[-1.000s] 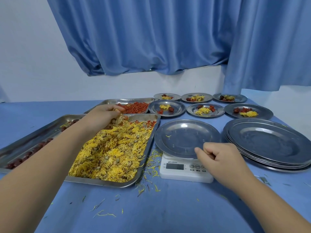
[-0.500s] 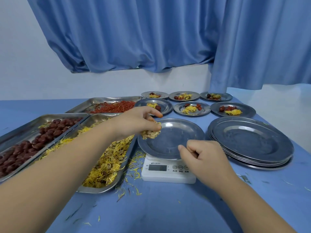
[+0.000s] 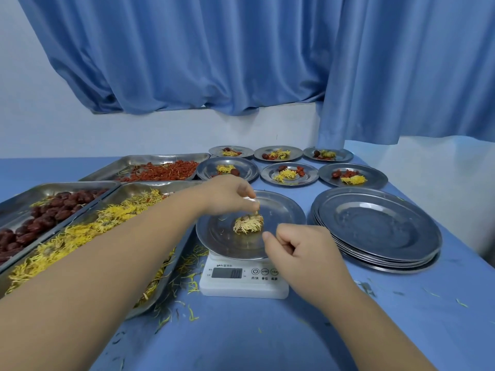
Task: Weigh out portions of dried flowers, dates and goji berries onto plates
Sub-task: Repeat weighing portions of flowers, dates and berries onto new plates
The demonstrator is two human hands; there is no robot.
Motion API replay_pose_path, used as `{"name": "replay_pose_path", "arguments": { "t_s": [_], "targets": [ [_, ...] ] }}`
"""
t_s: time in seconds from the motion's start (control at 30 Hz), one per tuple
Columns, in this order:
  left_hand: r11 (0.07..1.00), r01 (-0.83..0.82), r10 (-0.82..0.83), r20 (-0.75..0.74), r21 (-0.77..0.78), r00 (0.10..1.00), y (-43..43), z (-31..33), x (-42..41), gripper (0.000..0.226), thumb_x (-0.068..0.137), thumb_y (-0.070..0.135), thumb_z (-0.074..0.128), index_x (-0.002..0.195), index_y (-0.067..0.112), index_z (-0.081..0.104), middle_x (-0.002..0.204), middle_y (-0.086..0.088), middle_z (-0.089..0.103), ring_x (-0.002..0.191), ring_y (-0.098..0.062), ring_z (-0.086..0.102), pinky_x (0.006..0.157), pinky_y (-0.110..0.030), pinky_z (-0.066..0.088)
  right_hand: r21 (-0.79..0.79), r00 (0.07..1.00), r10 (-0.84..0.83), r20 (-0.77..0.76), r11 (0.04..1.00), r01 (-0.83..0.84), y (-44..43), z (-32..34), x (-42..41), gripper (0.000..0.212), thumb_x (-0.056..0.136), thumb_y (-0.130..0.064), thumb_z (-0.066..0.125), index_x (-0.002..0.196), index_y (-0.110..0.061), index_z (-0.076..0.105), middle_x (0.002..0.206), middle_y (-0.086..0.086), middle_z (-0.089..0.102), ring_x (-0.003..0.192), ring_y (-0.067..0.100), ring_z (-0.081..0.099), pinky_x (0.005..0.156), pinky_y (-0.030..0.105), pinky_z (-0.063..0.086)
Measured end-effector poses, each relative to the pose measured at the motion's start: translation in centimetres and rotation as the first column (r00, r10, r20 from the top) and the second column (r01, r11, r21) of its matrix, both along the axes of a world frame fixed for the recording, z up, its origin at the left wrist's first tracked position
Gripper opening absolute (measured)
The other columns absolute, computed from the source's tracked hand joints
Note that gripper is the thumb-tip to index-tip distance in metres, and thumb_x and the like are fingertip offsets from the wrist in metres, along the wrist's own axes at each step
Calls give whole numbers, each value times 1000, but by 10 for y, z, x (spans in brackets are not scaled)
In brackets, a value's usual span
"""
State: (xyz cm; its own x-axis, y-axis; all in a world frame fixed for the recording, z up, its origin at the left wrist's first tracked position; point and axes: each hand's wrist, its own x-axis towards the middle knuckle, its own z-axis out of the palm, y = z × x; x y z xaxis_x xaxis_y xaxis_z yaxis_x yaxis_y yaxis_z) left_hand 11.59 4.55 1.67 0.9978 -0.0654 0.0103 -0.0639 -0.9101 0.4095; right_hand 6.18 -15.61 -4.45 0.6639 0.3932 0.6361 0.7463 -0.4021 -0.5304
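Scale (image 3: 242, 279) readout blurred | left hand (image 3: 227, 195) fingertips — grip unclear

Food-prep room, steel trays (image 3: 150, 158), scale (image 3: 242, 283)

Blue pleated curtain (image 3: 203, 54) hangs across the back over a pale wall (image 3: 40, 124), its right panel (image 3: 417, 76) dropping lower, near the table's far corner; blue cloth (image 3: 241, 333) covers the table, slightly creased, reaching the left edge of view.
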Motion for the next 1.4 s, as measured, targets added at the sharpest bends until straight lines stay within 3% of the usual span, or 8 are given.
{"name": "replay_pose_path", "arguments": {
  "t_s": [0.1, 0.3, 0.5, 0.9, 1.0, 1.1, 1.27, 1.4],
  "targets": [
    [986, -44, 49, 25, -162, 998, 9, 4, -3, 32, 94, 50, 52, 103, 24, 68, 103, 8, 68, 94, -12, 66, 75, -25, 50, 0, 1000, -2, -4, 1000, 2, 0, -1, 0, 50, 86, -26, 59, 53, -18, 22, 46, 0, 28, 47, 16, 29, 47, 39, 31],
    [828, -109, 81, -75, -551, 994, 41, 9, -25, 38, 97, 50, 48, 105, 20, 69, 98, 3, 75, 87, -19, 73, 76, -31, 53, -131, 988, -20, 151, 991, 40, 4, -4, -8, 51, 84, -27, 58, 53, -25, 17, 44, -6, 19, 46, 15, 25, 45, 31, 27],
    [758, -99, 82, -56, -645, 995, 95, 8, -63, 27, 90, 43, 61, 102, 24, 74, 101, 0, 74, 89, -20, 72, 78, -35, 54, -158, 926, 22, 376, 987, 41, 27, 1, -25, 40, 87, -31, 50, 56, -20, 26, 51, -8, 23, 45, 12, 26, 39, 29, 29],
    [799, -432, 521, 122, -418, 845, 267, 15, -148, 22, 97, 36, 53, 93, 22, 70, 86, -4, 69, 74, -15, 62, 70, -33, 51, -272, 944, 144, 298, 960, -60, 111, -12, -48, 19, 87, -35, 48, 74, -23, 56, 66, -12, 48, 54, 6, 45, 44, 25, 41],
    [780, -541, 602, 140, -314, 786, 305, -5, -158, 17, 97, 34, 53, 91, 26, 67, 96, -8, 69, 88, -24, 62, 89, -47, 49, -279, 945, 169, 282, 956, -88, 111, -17, -51, 13, 86, -33, 50, 77, -26, 56, 67, -14, 48, 55, 2, 43, 46, 21, 39],
    [769, -618, 639, 147, -163, 755, 329, -25, -161, 10, 96, 28, 54, 94, 25, 63, 115, -7, 65, 99, -23, 56, 94, -40, 39, -277, 955, 150, 257, 958, -76, 112, -17, -50, 15, 86, -35, 48, 77, -27, 58, 68, -15, 50, 57, 3, 47, 46, 24, 43],
    [767, -622, 630, 2, 156, 777, 346, -44, -156, 28, 96, 21, 54, 122, 17, 64, 134, -7, 58, 122, -25, 52, 109, -39, 34, -281, 967, 118, 227, 958, -51, 109, -17, -47, 22, 86, -38, 44, 74, -26, 58, 65, -14, 49, 56, 5, 46, 46, 29, 45],
    [809, -551, 584, -162, 207, 796, 343, -37, -151, 26, 91, 14, 59, 115, 24, 65, 129, -2, 58, 118, -18, 52, 109, -38, 34, -275, 972, 99, 214, 961, -37, 109, -15, -47, 22, 85, -38, 44, 73, -27, 59, 64, -16, 49, 56, 2, 46, 46, 28, 45]
  ]
}}
